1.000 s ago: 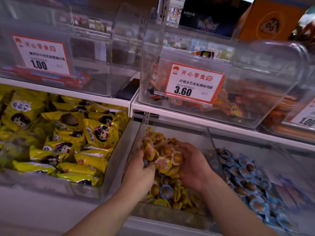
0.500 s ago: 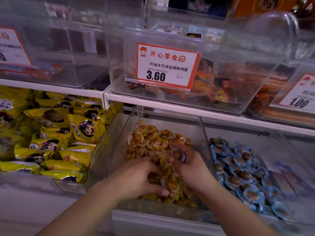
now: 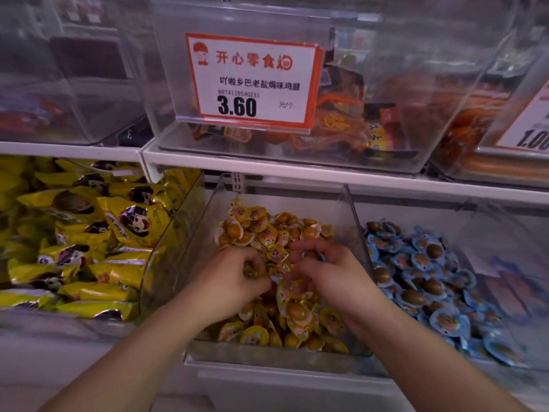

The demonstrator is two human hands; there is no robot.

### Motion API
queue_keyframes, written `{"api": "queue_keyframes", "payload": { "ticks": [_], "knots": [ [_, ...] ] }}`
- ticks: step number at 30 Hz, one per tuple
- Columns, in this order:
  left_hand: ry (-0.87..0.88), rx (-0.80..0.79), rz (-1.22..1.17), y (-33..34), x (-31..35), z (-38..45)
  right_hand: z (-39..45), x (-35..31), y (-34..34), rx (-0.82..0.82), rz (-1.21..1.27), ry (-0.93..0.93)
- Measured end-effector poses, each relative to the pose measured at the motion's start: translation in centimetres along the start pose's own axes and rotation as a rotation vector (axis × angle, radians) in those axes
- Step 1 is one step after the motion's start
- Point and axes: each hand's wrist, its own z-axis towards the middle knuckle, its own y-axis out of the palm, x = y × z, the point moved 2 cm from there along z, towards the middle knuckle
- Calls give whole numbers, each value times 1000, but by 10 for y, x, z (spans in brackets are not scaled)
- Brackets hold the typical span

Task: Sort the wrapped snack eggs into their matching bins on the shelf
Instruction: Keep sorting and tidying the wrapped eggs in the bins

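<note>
Both hands are buried in a clear middle bin (image 3: 350, 221) on the lower shelf, heaped with yellow-wrapped snack eggs (image 3: 267, 230). The left hand (image 3: 228, 281) has its fingers curled around one or more yellow eggs. The right hand (image 3: 332, 275), just beside it at three o'clock, has its fingers bent into the pile, pinching at wrappers; whether it actually holds one I cannot tell. A hint of blue shows by its fingertips, too small to identify.

At three o'clock from this bin lies a heap of blue-wrapped snack eggs (image 3: 427, 278) in the neighbouring bin. At nine o'clock sit yellow snack packets (image 3: 98, 233) printed with a cartoon face.

To do this step well, rake the yellow heap gently, lift layers apart, and watch for any blue wrapper hiding underneath; pinch strays by the wrapper edge and carry them to the blue bin without spilling others over the low front wall.

At twelve o'clock, on an upper bin, a price tag (image 3: 252, 78) with an orange border reads "开心零食", a product name, a barcode number and "3.60". A second tag (image 3: 531, 129), partly cut off at two o'clock, shows "1.00".
</note>
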Motion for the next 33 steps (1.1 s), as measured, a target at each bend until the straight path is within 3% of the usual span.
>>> {"api": "queue_keyframes", "payload": {
  "ticks": [4, 7, 11, 14, 16, 19, 22, 25, 28, 30, 33],
  "knots": [
    [-42, 35, 182, -1, -2, -1, 0, -2, 4, -21, -165, 13],
    [-86, 66, 43, -2, 0, 1, -4, 1, 10, -89, -194, 49],
    [-6, 232, -303, -15, 6, 0, -8, 4, 13, -95, 153, 189],
    [117, 188, -399, -15, 17, -5, -12, 2, 18, -231, 530, 313],
    [174, 128, -373, -8, 24, -9, -13, 0, 22, -271, 582, 255],
    [170, 171, -423, -2, 28, -10, -9, -3, 21, -104, 477, 114],
    [78, 328, -607, -6, 27, -7, -8, -5, 14, 88, 426, 108],
    [97, 434, -479, -7, 37, -12, -13, -4, 15, 16, 579, 222],
    [287, 399, -316, 9, 59, -26, -23, -13, 22, -156, 794, 248],
    [364, 348, -325, 19, 76, -32, -28, -19, 20, -123, 818, 160],
    [428, 298, -294, 24, 92, -29, -33, -25, -3, 51, 672, 1]
  ]
}}
